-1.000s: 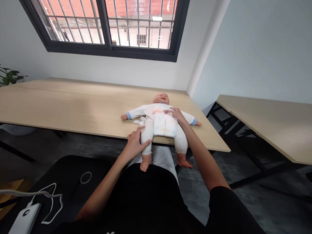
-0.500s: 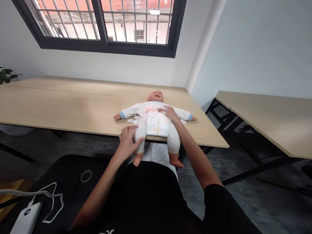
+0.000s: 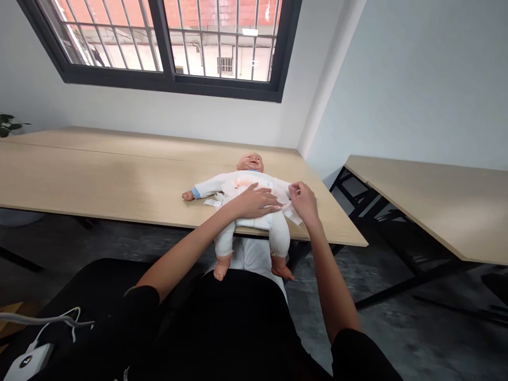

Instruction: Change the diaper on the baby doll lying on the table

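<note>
A baby doll lies on its back at the table's front edge, its lower legs hanging over. It wears a white top with blue cuffs, and a white diaper covers its hips. My left hand lies flat across the front of the diaper, fingers stretched out. At the doll's side, my right hand is closed, pinching the diaper's white side tab. The other side tab lies loose on the table. My right hand hides the doll's arm on that side.
The light wood table runs along the wall under a barred window. A second table stands to the right across a gap. On a black chair at lower left are a white power bank and cable.
My left hand has moved from the doll's leg onto the diaper front. My right hand has shifted from the doll's belly out to the side tab, which is now pulled outward.
</note>
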The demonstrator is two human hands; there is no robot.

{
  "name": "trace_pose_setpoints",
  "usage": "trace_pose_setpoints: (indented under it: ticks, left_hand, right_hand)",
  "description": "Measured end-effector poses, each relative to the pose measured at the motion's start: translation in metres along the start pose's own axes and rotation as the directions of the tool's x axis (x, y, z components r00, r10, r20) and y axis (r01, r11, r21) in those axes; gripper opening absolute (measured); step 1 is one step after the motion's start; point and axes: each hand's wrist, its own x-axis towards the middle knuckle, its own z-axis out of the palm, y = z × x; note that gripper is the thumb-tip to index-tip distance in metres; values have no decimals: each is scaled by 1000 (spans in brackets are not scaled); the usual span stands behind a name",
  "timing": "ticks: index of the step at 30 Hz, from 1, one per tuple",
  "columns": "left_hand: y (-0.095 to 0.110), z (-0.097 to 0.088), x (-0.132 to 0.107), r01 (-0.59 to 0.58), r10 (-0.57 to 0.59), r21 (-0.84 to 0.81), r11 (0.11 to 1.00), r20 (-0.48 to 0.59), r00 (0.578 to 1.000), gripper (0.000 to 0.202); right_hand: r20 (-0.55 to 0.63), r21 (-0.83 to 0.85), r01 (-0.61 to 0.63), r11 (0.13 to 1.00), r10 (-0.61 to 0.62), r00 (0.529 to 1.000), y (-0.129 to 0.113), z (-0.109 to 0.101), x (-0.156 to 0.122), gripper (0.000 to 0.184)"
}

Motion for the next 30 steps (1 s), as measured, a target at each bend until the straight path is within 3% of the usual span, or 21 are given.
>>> trace_pose_setpoints:
  ticks: [4,7,16,20,23,26,30]
  left_hand:
    - [-18,3,22,42,-40,-31,999,51,998,31]
    - [-31,1,40,89,-84,-66,994,77,994,32]
    - [-51,5,48,86,-76,-138,987,77,994,31]
    - [-55,9,50,95,-86,-137,986,72,994,27]
    - [-57,10,50,90,-80,-116,989,90,993,30]
    - [-58,11,50,89,-79,-120,989,91,993,33]
    - [-60,11,50,100,-91,-160,982,61,994,29]
  right_hand:
    - [77,-286,-91,954,118,990,28,-22,-48,30]
    - [78,-322,-102,941,133,988,32,-23,-68,28]
    - [157,-174,-16,985,44,987,27,-25,-79,27]
    - [141,-127,-36,991,54,989,25,-27,-82,27]
    - [123,1,-115,993,114,986,23,-29,-76,33]
    - [30,237,-189,953,187,982,17,-35,-61,40]
    - [-124,392,-92,915,152,981,-10,-39,-34,39]
